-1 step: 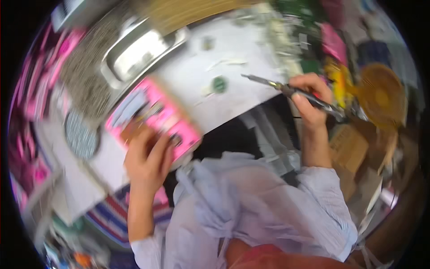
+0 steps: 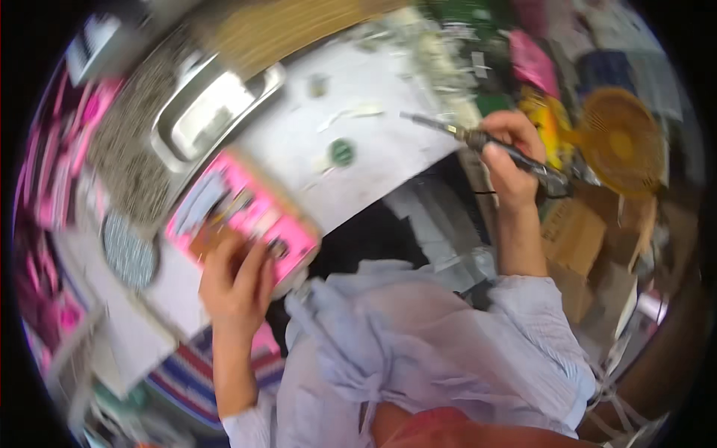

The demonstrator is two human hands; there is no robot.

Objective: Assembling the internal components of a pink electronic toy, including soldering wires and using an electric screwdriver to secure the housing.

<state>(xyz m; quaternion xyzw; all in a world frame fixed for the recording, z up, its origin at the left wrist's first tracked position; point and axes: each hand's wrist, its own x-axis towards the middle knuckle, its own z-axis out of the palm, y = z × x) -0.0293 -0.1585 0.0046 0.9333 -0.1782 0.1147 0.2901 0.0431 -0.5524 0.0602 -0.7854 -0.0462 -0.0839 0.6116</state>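
My right hand (image 2: 514, 157) is closed around the dark handle of a soldering iron (image 2: 515, 155). Its thin metal tip points left over the white work surface. On the left, a bright pink casing (image 2: 254, 216) with small parts and wires inside rests on the surface. My left hand (image 2: 235, 284) reaches over its near side, fingers bent down into it. An orange-brown piece (image 2: 209, 240) shows beside those fingertips; what they pinch is hidden. A small round green item (image 2: 341, 152) sits between the casing and the iron's tip.
A shiny metal tray (image 2: 209, 119) stands behind the casing. Whitish scraps (image 2: 351, 113) lie on the white table (image 2: 299, 149). To the right are an orange round basket-like piece (image 2: 624, 142), a yellow packet (image 2: 549, 123) and cardboard boxes (image 2: 575, 231). Dark grey matting (image 2: 134, 142) covers the left back.
The whole view has shifted a little, the table things sliding left and down. The iron's tip is slightly farther from the green item. Both hands keep their hold.
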